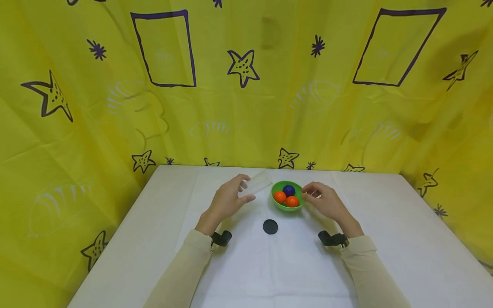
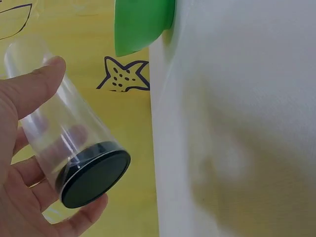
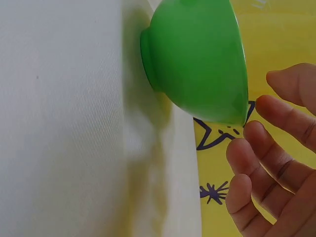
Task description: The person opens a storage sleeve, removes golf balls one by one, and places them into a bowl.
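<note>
My left hand [image 1: 226, 197] grips a clear plastic tube [image 2: 74, 116], its thumb on one side and fingers on the other. A black cap [image 2: 96, 178] closes one end of the tube, which lies tilted in the hand. Beside the tube a green bowl [image 1: 288, 208] stands on the table, holding two orange balls [image 1: 292, 201] and a dark blue ball [image 1: 289, 190]. My right hand [image 1: 326, 202] is at the bowl's right rim with loosely bent fingers [image 3: 256, 163]. In the right wrist view nothing is between its thumb and fingers.
A black disc [image 1: 270, 226] lies flat on the white table [image 1: 292, 269], in front of the bowl and between the forearms. Behind the table and along its sides hangs a yellow curtain [image 1: 277, 115] with drawn stars.
</note>
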A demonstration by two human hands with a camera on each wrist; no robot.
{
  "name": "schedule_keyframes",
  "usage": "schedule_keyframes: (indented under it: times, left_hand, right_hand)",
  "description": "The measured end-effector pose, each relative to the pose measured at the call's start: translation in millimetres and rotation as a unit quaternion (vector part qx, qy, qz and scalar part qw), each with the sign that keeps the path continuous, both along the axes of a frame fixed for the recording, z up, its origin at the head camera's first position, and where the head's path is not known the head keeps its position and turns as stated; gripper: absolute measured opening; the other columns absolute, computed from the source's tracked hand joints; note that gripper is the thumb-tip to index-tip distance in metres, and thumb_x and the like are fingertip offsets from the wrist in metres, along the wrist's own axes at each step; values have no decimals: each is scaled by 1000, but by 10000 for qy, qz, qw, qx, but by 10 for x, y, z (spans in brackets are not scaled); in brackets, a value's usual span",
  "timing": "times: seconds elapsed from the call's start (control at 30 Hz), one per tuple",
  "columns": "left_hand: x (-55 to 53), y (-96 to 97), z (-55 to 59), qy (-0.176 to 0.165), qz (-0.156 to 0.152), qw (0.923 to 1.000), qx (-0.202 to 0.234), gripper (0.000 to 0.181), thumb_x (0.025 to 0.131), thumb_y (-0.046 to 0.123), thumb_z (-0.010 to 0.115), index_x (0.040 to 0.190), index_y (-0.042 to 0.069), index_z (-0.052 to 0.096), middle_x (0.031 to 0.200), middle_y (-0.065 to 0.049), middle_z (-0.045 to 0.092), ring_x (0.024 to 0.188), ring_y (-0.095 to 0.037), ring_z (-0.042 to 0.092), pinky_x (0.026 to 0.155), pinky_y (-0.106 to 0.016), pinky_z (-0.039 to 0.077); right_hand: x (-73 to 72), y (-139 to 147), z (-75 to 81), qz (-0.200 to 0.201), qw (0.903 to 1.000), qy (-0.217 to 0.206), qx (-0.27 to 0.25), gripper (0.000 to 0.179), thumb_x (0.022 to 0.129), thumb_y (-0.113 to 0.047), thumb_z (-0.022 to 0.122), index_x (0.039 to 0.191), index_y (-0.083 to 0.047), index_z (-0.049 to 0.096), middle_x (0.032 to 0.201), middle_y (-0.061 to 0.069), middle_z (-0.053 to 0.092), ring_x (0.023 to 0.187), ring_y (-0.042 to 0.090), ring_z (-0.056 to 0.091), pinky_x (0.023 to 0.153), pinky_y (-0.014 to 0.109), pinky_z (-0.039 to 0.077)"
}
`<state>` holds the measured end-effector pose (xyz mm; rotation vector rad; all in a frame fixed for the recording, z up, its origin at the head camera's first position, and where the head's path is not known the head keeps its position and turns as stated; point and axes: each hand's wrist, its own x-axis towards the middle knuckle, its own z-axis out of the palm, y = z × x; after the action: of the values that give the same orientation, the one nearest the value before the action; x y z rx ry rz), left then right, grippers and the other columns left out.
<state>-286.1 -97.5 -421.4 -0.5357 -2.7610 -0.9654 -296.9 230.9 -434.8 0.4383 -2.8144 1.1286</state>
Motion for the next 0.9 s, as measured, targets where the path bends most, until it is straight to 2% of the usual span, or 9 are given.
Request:
schedule_keyframes:
  times: [0.27, 0.4, 0.63, 0.9]
  left_hand:
    - [-6, 6, -32, -286, -50, 9986, 442, 56, 93, 29, 77, 139, 12, 49, 126, -12, 70, 112, -32, 69, 95, -47, 56]
    - [-12, 8, -54, -489, -35, 9975, 500, 56, 95, 29, 75, 139, 10, 46, 131, -14, 69, 114, -34, 69, 98, -48, 55]
    - [-21, 39, -109, -637, 23, 9965, 544, 58, 97, 32, 72, 140, 9, 40, 141, -14, 64, 131, -35, 60, 109, -51, 48]
    - [-32, 47, -202, -871, 99, 9929, 803, 58, 100, 31, 68, 140, 6, 34, 146, -22, 58, 137, -38, 54, 113, -53, 43]
  right_hand:
    - [2, 112, 11, -144, 9995, 162, 226, 22, 99, -21, 68, 114, -5, 69, 111, 13, 68, 99, 29, 62, 82, 34, 50]
    - [7, 157, 21, -193, 9990, 282, 282, 26, 99, -21, 68, 117, -2, 68, 113, 17, 66, 99, 32, 63, 84, 41, 53]
    - [8, 277, 60, -319, 9972, 520, 423, 31, 99, -20, 67, 121, 2, 65, 120, 23, 61, 109, 41, 61, 94, 57, 52]
    - [11, 435, 82, -465, 9959, 618, 464, 33, 99, -18, 68, 124, 3, 63, 124, 28, 58, 112, 46, 58, 95, 60, 50]
